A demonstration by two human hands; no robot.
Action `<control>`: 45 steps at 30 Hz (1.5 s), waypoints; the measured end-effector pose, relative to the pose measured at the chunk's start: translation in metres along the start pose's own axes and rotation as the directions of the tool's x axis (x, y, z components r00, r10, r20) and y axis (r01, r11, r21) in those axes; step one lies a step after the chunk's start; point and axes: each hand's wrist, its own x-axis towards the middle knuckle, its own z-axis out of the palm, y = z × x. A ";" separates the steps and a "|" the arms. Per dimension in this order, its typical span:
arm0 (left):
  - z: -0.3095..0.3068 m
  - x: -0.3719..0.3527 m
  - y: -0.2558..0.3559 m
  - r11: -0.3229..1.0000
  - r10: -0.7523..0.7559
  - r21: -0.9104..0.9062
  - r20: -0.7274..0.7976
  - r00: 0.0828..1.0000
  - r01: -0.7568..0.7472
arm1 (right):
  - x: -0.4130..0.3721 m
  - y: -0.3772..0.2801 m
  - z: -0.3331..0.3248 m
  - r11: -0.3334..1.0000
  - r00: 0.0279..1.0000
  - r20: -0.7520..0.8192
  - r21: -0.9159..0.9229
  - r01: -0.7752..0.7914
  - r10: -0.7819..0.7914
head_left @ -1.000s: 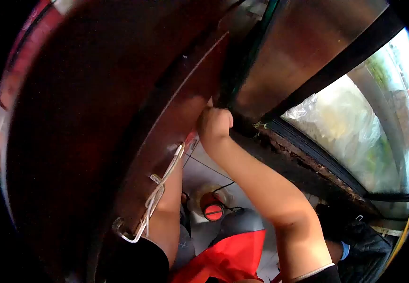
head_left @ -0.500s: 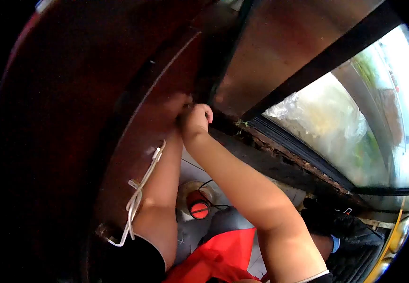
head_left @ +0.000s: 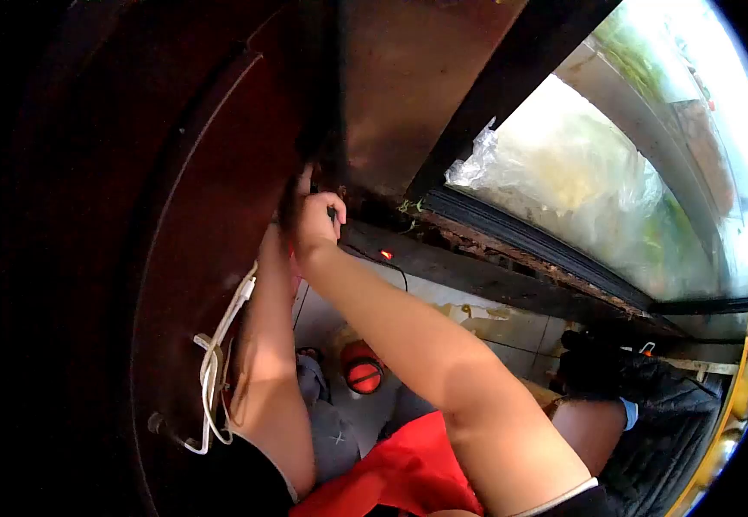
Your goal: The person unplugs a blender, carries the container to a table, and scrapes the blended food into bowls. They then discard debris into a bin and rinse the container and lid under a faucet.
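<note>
Close work beside brown panel (head_left: 206, 185): right hand (head_left: 315, 222) curled round dark item (head_left: 333, 214); left hand (head_left: 291, 203) shadowed, grip undeterminable. Next move needs steady hold.

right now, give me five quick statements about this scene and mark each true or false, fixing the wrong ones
1. A white cord is left of both hands in view. True.
2. The right hand lies flat on the floor. False: it is raised, fingers curled.
3. A red-topped object stands on the floor. True.
4. The cloth over the lap is green. False: the cloth is red.
5. The crumpled clear plastic is right of the right hand in view. True.
</note>
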 end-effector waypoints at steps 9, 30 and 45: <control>-0.022 -0.024 -0.003 0.833 0.444 0.311 0.117 0.889 -0.457 | -0.069 -0.001 0.040 0.718 0.881 -0.409 0.685 0.124 0.237; -0.208 -0.022 0.016 -0.016 0.230 0.995 -0.089 0.969 0.096 | -0.191 -0.006 0.093 -0.293 0.983 -0.181 0.938 0.184 0.038; 0.007 -0.195 0.047 0.853 -0.504 0.207 0.563 0.655 0.479 | -0.169 0.009 0.097 -0.269 0.669 -0.036 0.899 0.347 0.742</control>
